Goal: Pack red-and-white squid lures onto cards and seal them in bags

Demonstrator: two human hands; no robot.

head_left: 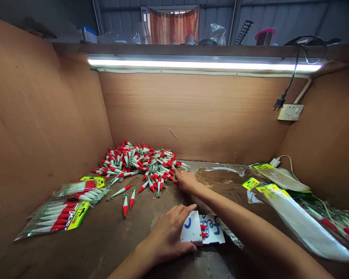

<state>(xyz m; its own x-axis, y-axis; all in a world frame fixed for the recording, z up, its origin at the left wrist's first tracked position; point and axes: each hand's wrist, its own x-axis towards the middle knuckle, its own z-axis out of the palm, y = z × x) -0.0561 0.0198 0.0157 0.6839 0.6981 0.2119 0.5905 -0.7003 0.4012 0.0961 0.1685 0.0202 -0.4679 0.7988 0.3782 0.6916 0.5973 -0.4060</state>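
The left hand (171,228) grips the white carton (192,231) on the counter (110,252); the right hand (187,182) curls at the edge of the lure pile (136,161) beyond the carton, and I cannot tell whether it holds a lure. It would seem best to hold the carton steady and pinch lures singly by their smooth bodies (the green ends look prickly, likely to tangle). Counted: one carton, about two red tips (204,235) showing at it; three loose lures (125,205) beyond it to the left; at least two filled packets (54,221) farther left; at least two flat packets (304,223) to its right; the pile is too jumbled to count.
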